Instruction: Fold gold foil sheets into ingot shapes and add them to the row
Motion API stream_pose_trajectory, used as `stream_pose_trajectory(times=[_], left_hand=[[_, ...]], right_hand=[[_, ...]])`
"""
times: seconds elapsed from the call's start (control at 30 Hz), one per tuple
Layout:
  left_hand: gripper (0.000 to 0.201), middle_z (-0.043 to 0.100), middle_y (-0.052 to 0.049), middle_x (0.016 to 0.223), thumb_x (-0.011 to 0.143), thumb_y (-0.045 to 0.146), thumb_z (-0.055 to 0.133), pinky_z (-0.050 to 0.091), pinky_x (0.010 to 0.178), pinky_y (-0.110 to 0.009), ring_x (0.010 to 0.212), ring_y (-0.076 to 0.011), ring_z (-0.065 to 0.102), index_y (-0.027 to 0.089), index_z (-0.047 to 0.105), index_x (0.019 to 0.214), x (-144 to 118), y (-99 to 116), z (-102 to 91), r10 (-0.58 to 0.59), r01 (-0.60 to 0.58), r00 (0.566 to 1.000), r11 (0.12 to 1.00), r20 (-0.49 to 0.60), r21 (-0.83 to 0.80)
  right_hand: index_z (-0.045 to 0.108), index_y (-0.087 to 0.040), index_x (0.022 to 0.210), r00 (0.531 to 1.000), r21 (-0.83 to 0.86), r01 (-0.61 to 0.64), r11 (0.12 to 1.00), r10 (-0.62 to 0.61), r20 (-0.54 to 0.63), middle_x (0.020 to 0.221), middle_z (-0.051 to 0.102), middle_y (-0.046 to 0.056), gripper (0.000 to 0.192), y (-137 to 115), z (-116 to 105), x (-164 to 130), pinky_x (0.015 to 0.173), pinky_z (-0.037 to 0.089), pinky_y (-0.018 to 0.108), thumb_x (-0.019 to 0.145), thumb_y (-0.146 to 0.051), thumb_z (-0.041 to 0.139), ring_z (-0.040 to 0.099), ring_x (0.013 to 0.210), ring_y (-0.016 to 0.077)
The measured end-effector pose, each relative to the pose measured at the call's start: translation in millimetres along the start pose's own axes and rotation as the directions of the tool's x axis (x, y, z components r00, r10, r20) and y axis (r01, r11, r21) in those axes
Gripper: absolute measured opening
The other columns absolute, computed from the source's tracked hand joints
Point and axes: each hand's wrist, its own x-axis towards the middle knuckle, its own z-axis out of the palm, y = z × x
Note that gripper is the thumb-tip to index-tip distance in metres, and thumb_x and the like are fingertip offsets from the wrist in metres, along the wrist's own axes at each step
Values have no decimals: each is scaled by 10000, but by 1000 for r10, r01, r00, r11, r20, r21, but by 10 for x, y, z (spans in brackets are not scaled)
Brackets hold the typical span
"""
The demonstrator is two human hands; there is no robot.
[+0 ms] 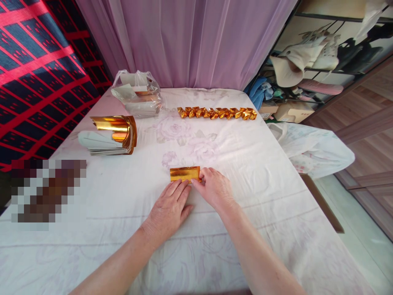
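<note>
A folded strip of gold foil paper (183,173) lies flat on the white floral cloth (245,172) in front of me. My right hand (215,189) pinches its right end with thumb and fingers. My left hand (169,209) rests palm down with its fingertips on the strip's near edge. A stack of curled gold foil sheets (116,133) sits to the left. A row of several folded gold paper pieces (217,112) lies further back.
A clear plastic bag with paper (138,94) stands at the back left before a lilac curtain (190,41). A red and dark checked cloth (37,73) hangs left. Shelves with clutter (313,61) and a white bag (313,147) are off the right edge.
</note>
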Motion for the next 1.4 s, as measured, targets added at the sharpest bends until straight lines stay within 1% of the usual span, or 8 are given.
stream_pose_trajectory(times=[0.2, 0.37, 0.53, 0.9, 1.1, 1.17, 1.3, 1.4], left_hand=[[470, 583, -169, 1382, 999, 377, 424, 400, 1110, -489, 1328, -308, 487, 97, 523, 1363, -2, -9, -4, -2, 2, 1000, 1000, 3, -22], [438, 598, -155, 1364, 1000, 372, 427, 423, 1095, -475, 1297, -305, 518, 97, 556, 1314, 1, -12, -8, 5, -5, 1000, 1000, -21, -2], [434, 597, -148, 1368, 1001, 377, 427, 424, 1100, -470, 1295, -301, 522, 98, 559, 1306, 2, -16, -14, 7, -7, 1000, 1000, -19, -18], [429, 596, -151, 1367, 998, 371, 434, 423, 1100, -468, 1298, -297, 516, 97, 563, 1302, 4, -15, -16, 7, -7, 1000, 1000, -21, -10], [424, 597, -152, 1365, 989, 361, 454, 425, 1098, -470, 1291, -302, 521, 98, 561, 1304, 6, -16, -6, 3, -3, 1000, 1000, -16, -14], [421, 594, -150, 1372, 988, 357, 452, 428, 1095, -475, 1295, -303, 518, 103, 560, 1306, 4, -16, 0, -1, 1, 1000, 1000, -12, -9], [425, 600, -151, 1360, 982, 356, 462, 442, 1080, -487, 1289, -309, 521, 99, 555, 1307, 3, -17, 8, 2, -2, 1000, 1000, -8, -9], [431, 604, -160, 1349, 980, 348, 465, 437, 1081, -490, 1289, -311, 519, 89, 547, 1315, 5, -13, 7, 0, 0, 1000, 1000, -14, -24]], right_hand=[[592, -223, 849, 1000, 27, -12, 1000, 11, 12, 873, 657, 30, 231, -6, -26, 7, 633, 331, 280, 873, -445, 652, 610, 812, 187], [627, -228, 842, 996, 124, -48, 991, 38, 78, 851, 668, 5, 109, 40, -65, 42, 633, 333, 265, 866, -326, 668, 594, 761, 153], [655, -219, 844, 993, 226, -53, 973, 26, 117, 836, 666, -11, 15, 106, -92, 71, 638, 354, 237, 853, -210, 663, 565, 693, 114], [673, -213, 844, 988, 270, 23, 963, -63, 143, 856, 654, -4, 114, 206, -101, 89, 673, 386, 231, 839, -133, 592, 567, 706, 114], [675, -213, 862, 989, 318, 80, 945, -115, 94, 919, 672, 15, 210, 288, -80, 86, 694, 422, 236, 798, -64, 540, 590, 720, 117], [666, -209, 857, 991, 364, 111, 925, -132, 34, 927, 674, 23, 196, 290, -75, 87, 690, 435, 238, 802, -74, 536, 597, 716, 118], [651, -210, 900, 989, 471, 144, 870, -114, -93, 931, 682, 24, 157, 208, -27, 88, 683, 458, 241, 850, -139, 521, 611, 698, 115], [648, -217, 879, 988, 461, 153, 874, -130, -82, 880, 686, 11, 124, 139, 50, 84, 694, 451, 246, 854, -159, 541, 617, 716, 125]])
